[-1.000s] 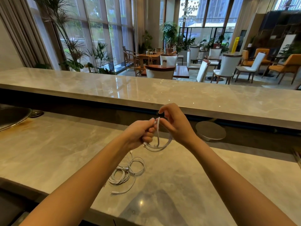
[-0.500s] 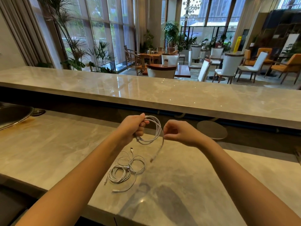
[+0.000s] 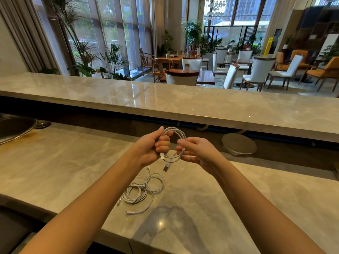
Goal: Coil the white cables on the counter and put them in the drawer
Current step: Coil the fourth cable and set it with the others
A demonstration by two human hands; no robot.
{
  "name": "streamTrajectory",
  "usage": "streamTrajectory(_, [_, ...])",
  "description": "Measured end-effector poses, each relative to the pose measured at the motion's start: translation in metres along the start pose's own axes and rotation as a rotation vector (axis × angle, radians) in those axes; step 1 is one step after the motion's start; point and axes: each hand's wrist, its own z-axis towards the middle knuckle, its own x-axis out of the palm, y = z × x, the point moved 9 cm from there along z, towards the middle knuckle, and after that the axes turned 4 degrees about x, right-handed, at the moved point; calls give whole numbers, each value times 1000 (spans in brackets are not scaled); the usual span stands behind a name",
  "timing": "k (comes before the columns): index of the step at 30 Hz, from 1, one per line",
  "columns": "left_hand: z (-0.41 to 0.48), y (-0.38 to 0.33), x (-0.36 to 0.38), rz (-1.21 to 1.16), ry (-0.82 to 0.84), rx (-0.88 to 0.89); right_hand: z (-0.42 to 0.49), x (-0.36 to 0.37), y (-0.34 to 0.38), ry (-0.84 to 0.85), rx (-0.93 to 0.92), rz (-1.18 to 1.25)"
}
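White coil (image 3: 182, 136), held above counter (image 3: 64, 162), inside front edge

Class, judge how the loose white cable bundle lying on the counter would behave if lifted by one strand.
Probably floppy: the bundle lies in slack, uneven loops, so it would likely sag and unwind. Likely light, since its strands are thin. Its free ends trail over the counter and may drag or snag.

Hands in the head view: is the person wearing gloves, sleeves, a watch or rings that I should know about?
No. The left hand and right hand are bare, with no gloves, rings or markings showing. The left forearm and right forearm are bare too, right to the frame edge: no sleeves, watch or bracelet in view.
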Motion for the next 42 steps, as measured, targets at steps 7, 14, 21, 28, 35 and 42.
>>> streamTrajectory(7, [0, 2, 9, 121, 20, 17, 1, -7, -2, -120, -12, -235])
streamTrajectory(14, [0, -12, 5, 474, 11, 169, -1, -7, -6, -89, 35, 273])
streamTrajectory(21, [-3, -32, -10, 834, -233, 338, 2, 3, -13, -114, -1, 537])
streamTrajectory(28, [1, -27, -29, 934, -296, 308, 6, 13, -11, -18, 27, 625])
streamTrajectory(35, [6, -15, -33, 801, -255, 269, 18, 13, -18, -51, 38, 350])
streamTrajectory(42, [7, -9, -38, 552, -257, 290, 22, 1, -5, -219, -171, -220])
